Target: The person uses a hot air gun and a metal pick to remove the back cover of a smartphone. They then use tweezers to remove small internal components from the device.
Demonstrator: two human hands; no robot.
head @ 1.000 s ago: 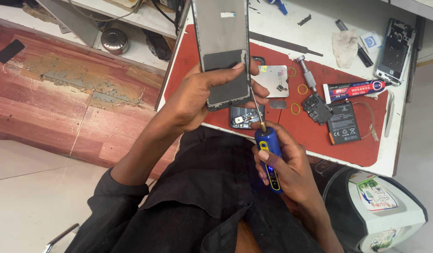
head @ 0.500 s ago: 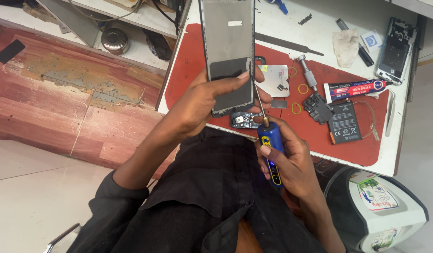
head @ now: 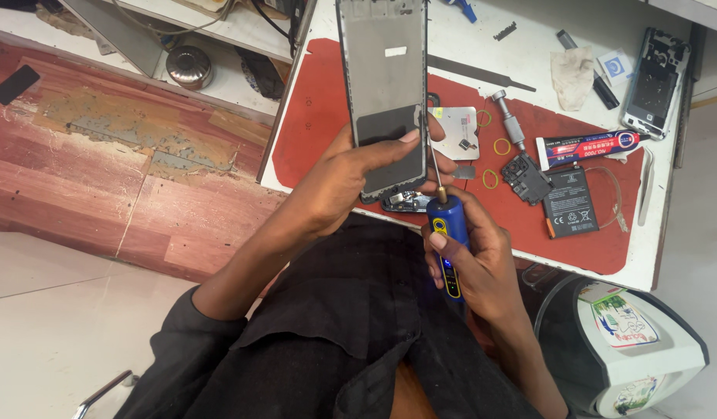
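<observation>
The left hand [head: 339, 182] comes up from the lower left with the forearm stretched diagonally across the dark lap, and it is gripping a phone frame [head: 383, 77] by its lower end: the thumb lies flat across the dark lower face, the remaining fingers wrap behind it out of sight. The frame stands lengthwise away from the body, its grey inner face toward the camera, raised over the near edge of the red work mat [head: 312, 116]. The right hand [head: 475, 264] sits lower and closer to the body, wrist bent upward, fingers clenched round a blue electric screwdriver [head: 450, 244] with a yellow stripe (a small blue light glows near its lower end). Its thin shaft points up and slightly left, the tip meeting the right edge of the frame just beside the left thumb. Under the frame's lower end a small dark phone part [head: 405, 202] lies on the mat's edge. Further right on the mat sit a black battery [head: 569, 203], a dark camera module piece [head: 525, 177], several yellow rubber bands [head: 490, 178] and a glue tube [head: 587, 146]. On the white table [head: 529, 54] beyond, another phone housing [head: 654, 84] rests near the far right corner, well apart from both hands.
</observation>
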